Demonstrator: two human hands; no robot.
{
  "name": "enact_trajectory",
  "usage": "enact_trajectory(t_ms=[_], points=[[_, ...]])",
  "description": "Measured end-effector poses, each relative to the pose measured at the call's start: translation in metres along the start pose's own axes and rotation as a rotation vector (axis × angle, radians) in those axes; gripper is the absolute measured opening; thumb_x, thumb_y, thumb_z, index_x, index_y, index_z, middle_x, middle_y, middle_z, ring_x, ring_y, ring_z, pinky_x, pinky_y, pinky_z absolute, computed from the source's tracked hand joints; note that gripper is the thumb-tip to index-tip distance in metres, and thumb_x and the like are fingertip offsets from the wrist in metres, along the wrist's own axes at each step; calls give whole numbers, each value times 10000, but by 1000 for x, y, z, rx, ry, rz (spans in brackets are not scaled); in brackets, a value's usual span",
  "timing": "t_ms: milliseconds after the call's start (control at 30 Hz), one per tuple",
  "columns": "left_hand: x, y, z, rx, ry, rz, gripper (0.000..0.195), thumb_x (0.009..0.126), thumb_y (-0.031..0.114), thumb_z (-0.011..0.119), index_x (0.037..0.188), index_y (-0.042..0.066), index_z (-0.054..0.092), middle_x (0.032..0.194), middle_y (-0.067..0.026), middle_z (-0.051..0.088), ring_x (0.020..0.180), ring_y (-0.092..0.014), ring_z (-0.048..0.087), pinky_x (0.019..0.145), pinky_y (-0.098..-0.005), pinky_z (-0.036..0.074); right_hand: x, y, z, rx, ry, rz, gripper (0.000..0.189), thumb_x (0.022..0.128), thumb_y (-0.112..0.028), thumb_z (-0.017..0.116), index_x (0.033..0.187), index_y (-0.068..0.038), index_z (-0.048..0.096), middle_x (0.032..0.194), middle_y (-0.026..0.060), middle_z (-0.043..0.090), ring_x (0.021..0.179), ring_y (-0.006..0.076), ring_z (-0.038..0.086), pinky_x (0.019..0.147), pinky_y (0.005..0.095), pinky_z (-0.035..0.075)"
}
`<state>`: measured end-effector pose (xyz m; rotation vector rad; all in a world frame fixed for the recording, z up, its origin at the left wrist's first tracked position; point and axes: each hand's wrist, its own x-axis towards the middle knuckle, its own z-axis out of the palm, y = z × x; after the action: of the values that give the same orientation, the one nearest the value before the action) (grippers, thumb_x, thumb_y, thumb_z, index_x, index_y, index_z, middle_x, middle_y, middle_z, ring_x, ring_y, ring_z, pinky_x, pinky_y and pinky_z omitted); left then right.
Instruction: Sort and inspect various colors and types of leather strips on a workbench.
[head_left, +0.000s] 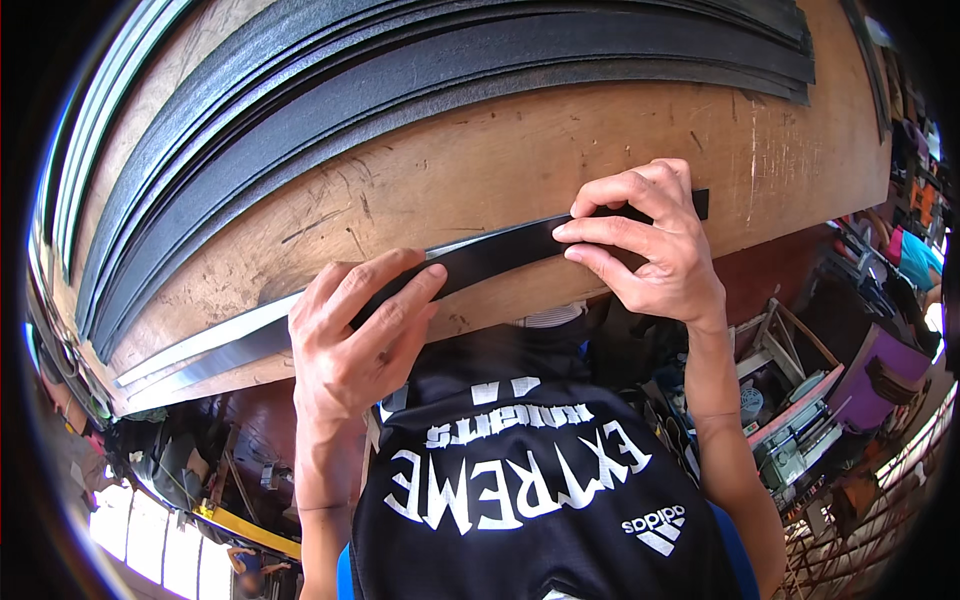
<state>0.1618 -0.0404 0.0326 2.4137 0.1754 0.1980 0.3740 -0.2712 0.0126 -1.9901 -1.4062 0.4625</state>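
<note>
A long black strip (495, 259), perhaps leather, lies along the near edge of a wooden table (480, 165), over a pale, shiny strip (217, 345) that shows at the left. My left hand (367, 322) pinches the black strip between thumb and fingers near its left part. Farther right, my right hand (649, 240) holds the same strip with its fingertips at the upper and lower edges. The strip's square right end sticks out past my right hand. What lies under my palms is hidden.
Stacks of dark strips (450, 56) curve across the table's far side. Pale strips (97, 127) lie at the far left. Below right stand a purple panel (874, 375) and a wooden frame among clutter. Other people are partly visible at the right and lower left.
</note>
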Motion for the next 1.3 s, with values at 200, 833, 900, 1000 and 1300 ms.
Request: enact_trajectory(t_ms=[200,833,900,1000,1300], points=[[0,1,-1,4,-7,-16,477,668,-3,859,1128,116,819,1117,-121,767,797,-243,701,692,-349,557,1,-1,1,16,-7,21,204,782,-172,875,978,-192,819,1085,-97,685,1019,178,556,984,391,380],[-1,-1,2,10,9,-31,511,675,11,869,1159,158,795,1137,-37,754,766,-209,657,677,-345,559,11,-11,10,3,-2,-21,231,766,-132,858,983,-177,795,1057,-81,666,946,167,575,952,424,388],[-1,-1,2,13,9,-34,508,677,13,869,1158,160,796,1138,-33,754,765,-209,657,677,-344,560,11,-10,11,-29,33,-64,249,757,-126,860,993,-177,800,1062,-74,669,954,169,578,922,417,405],[-1,-1,3,19,12,-36,502,680,16,868,1155,163,796,1140,-28,754,765,-209,657,676,-343,562,9,-9,13,-88,72,-122,284,751,-114,858,1023,-176,808,1068,-61,672,960,176,580,881,397,426],[1,1,-1,11,-8,-45,469,689,8,862,1135,139,806,1138,-59,764,782,-219,676,690,-344,566,8,-9,20,-88,76,-141,367,744,-86,850,1097,-184,818,1109,-56,672,985,183,558,853,358,441]])
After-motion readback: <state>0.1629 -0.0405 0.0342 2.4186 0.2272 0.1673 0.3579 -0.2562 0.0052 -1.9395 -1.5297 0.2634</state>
